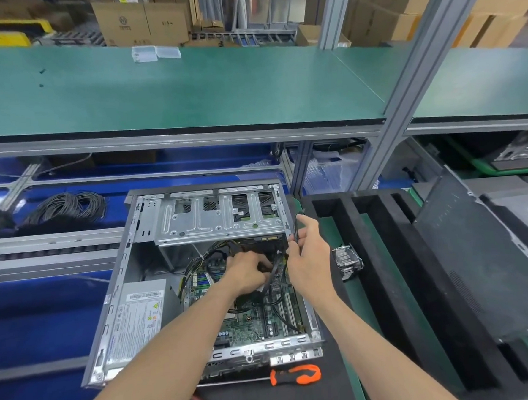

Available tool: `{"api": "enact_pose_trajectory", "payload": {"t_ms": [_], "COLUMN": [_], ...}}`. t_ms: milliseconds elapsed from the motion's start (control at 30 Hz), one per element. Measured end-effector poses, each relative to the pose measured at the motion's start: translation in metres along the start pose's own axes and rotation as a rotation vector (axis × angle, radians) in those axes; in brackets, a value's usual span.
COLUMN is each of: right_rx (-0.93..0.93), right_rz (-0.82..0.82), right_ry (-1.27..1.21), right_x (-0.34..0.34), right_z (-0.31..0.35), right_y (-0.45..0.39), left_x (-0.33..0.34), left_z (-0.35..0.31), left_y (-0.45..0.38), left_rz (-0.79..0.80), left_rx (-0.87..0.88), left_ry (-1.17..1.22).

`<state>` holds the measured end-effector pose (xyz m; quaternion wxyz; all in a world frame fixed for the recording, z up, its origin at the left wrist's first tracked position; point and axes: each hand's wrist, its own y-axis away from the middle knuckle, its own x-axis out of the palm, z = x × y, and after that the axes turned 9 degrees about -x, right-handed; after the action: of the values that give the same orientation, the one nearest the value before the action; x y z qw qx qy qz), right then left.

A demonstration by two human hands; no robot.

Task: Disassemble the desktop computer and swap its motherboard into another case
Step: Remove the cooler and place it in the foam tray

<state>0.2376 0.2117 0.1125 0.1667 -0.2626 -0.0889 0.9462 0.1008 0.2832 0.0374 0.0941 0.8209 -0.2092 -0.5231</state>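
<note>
- The open computer case [123, 301] lies on its side at the near edge of the bench, and the green motherboard [252, 327] sits in its floor, partly covered by both forearms.
- The left hand [248, 275] is down over the board's upper middle, fingers curled among black cables [274, 268]; which one it grips is hard to make out.
- The right hand [306, 253] is at the case's right wall, fingers pinching a thin black cable [296, 228] that runs upward.
- The power supply [140, 315] with its white label fills the case's left side; the metal drive cage [220, 216] spans the far end.
- An orange-handled screwdriver [295, 375] lies just in front of the case.
- A finned heatsink [348, 261] rests to the right, on black foam [383, 254].
- A coil of grey cable [68, 207] sits far left.
</note>
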Motion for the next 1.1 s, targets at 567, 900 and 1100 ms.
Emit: {"api": "enact_pose_trajectory", "payload": {"t_ms": [567,900,1100], "right_rx": [-0.017,-0.012,-0.027], "right_rz": [0.019,0.03,0.039], "right_ry": [-0.008,0.004,0.008], "right_x": [0.001,0.003,0.003], "right_z": [-0.001,-0.005,-0.008], "right_y": [0.0,-0.001,0.0], "left_x": [0.013,0.018,0.016], "left_z": [-0.028,-0.034,-0.033], "left_y": [0.001,-0.003,-0.003], "left_rz": [-0.154,-0.16,-0.142], "left_rx": [0.242,0.27,0.242], "left_ry": [-0.533,-0.546,-0.532]}}
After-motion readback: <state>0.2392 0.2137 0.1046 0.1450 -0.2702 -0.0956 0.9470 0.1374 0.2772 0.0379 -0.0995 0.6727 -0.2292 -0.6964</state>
